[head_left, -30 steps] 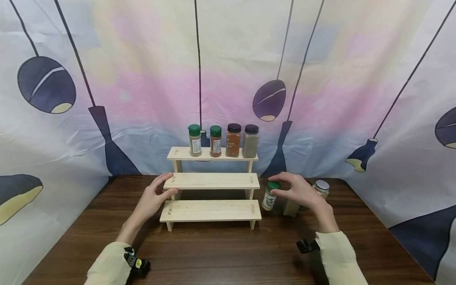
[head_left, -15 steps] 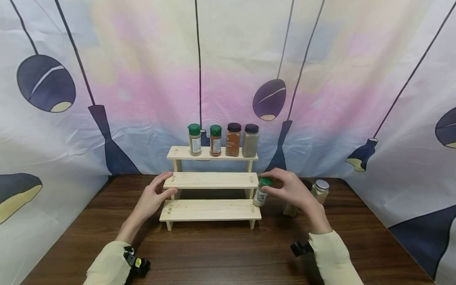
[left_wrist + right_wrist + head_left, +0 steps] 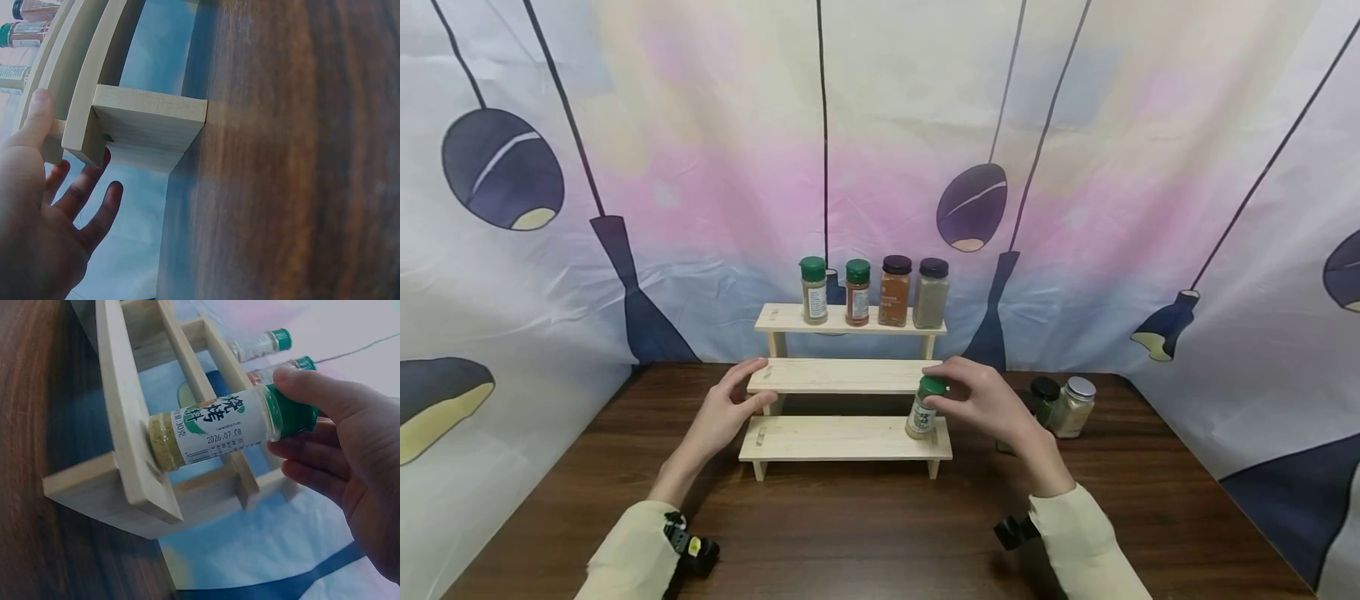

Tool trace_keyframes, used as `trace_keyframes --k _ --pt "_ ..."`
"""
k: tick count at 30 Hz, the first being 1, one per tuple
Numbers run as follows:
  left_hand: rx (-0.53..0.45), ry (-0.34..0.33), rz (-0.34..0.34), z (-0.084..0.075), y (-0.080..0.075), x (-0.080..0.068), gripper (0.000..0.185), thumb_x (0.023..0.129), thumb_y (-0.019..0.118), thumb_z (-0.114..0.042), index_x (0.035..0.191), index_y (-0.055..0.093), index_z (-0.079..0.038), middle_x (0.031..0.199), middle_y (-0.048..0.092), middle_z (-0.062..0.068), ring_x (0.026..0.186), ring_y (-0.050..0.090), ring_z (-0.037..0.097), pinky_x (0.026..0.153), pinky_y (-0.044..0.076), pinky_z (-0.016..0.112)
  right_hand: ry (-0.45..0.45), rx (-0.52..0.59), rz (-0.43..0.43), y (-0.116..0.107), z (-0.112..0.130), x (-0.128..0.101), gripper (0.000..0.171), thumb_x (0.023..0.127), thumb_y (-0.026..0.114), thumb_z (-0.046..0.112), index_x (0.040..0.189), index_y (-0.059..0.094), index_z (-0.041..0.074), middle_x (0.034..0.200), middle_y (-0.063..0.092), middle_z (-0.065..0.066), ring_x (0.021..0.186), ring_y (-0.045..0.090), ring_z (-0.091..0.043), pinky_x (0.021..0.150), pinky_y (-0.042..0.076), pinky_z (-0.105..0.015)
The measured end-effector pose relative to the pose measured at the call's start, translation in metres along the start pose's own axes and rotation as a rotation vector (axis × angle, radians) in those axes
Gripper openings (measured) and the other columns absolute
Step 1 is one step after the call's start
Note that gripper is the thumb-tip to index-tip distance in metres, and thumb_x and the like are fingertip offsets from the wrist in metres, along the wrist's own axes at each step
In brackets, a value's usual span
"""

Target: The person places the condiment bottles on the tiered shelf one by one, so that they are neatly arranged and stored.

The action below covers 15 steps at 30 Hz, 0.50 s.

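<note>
A three-step wooden rack [image 3: 842, 439] stands on the dark table. My right hand [image 3: 973, 402] grips the green cap of a small spice jar [image 3: 922, 410] [image 3: 212, 428], whose base touches the right end of the lowest step [image 3: 128, 431]. My left hand [image 3: 727, 408] [image 3: 44, 206] rests with straight fingers against the left end of the middle step [image 3: 775, 377], thumb on its top. Several spice jars [image 3: 875, 293] stand in a row on the top step.
Two more jars, one with a dark cap [image 3: 1043, 398] and one with a silver cap [image 3: 1072, 407], stand on the table right of the rack. A printed cloth backdrop [image 3: 1075, 167] closes in the table on three sides.
My right hand carried the green-capped jar leftward from the table beside the rack onto the right end of the lowest step. The left hand stayed on the middle step.
</note>
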<state>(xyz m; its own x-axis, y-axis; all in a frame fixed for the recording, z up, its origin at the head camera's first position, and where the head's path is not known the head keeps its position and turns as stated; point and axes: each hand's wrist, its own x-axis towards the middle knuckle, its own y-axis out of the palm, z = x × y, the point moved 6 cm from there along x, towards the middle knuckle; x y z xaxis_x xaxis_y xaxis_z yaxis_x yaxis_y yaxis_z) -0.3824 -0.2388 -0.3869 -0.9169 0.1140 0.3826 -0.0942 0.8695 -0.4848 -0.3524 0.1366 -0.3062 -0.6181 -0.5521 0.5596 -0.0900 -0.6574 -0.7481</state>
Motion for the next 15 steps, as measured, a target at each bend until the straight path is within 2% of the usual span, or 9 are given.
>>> trace_keyframes --k 2,5,8,9,12,15 --pt "0.002 0.0 -0.001 -0.001 0.0 0.0 0.066 0.095 0.069 -0.033 0.152 0.042 -0.015 0.159 0.031 0.015 0.084 0.062 0.011 0.07 0.054 0.03 -0.022 0.014 0.001 0.005 0.003 0.002 0.04 0.086 0.08 0.024 0.121 0.07 0.009 0.103 0.067 0.003 0.09 0.064 -0.007 0.079 0.058 -0.032" --pt "0.009 -0.014 0.007 -0.016 -0.002 -0.004 0.065 0.096 0.069 -0.028 0.152 0.042 -0.011 0.159 0.031 0.018 0.085 0.062 0.011 0.073 0.055 0.034 -0.062 0.026 0.003 0.009 0.007 0.007 0.04 0.085 0.08 0.022 0.121 0.07 0.007 0.103 0.068 0.0 0.093 0.067 -0.01 0.08 0.058 -0.036" --pt "0.012 -0.025 0.015 -0.019 -0.001 -0.005 0.064 0.096 0.068 -0.025 0.152 0.041 -0.01 0.159 0.029 0.019 0.088 0.061 0.01 0.075 0.055 0.037 -0.078 0.014 0.008 0.011 0.013 0.013 0.041 0.086 0.08 0.023 0.122 0.07 0.006 0.104 0.068 0.0 0.096 0.068 -0.012 0.08 0.058 -0.034" --pt "0.015 -0.028 0.017 -0.019 -0.001 -0.005 0.064 0.096 0.068 -0.025 0.152 0.041 -0.01 0.159 0.029 0.019 0.089 0.062 0.011 0.075 0.056 0.038 -0.08 0.009 0.009 0.011 0.015 0.015 0.041 0.086 0.079 0.023 0.122 0.07 0.007 0.105 0.068 0.0 0.096 0.068 -0.012 0.081 0.058 -0.034" --pt "0.01 -0.019 0.007 -0.004 0.0 -0.001 0.064 0.096 0.068 -0.029 0.152 0.042 -0.014 0.16 0.03 0.016 0.091 0.062 0.011 0.074 0.055 0.036 -0.091 0.0 0.005 0.011 0.023 0.021 0.04 0.087 0.079 0.024 0.122 0.07 0.008 0.107 0.069 0.0 0.096 0.068 -0.011 0.08 0.057 -0.029" --pt "0.014 -0.012 -0.003 -0.002 -0.001 -0.002 0.064 0.095 0.068 -0.032 0.152 0.043 -0.016 0.159 0.031 0.015 0.093 0.062 0.011 0.073 0.054 0.031 -0.116 -0.005 -0.006 0.011 0.03 0.029 0.039 0.087 0.079 0.025 0.122 0.07 0.011 0.107 0.07 0.001 0.095 0.066 -0.009 0.078 0.057 -0.028"
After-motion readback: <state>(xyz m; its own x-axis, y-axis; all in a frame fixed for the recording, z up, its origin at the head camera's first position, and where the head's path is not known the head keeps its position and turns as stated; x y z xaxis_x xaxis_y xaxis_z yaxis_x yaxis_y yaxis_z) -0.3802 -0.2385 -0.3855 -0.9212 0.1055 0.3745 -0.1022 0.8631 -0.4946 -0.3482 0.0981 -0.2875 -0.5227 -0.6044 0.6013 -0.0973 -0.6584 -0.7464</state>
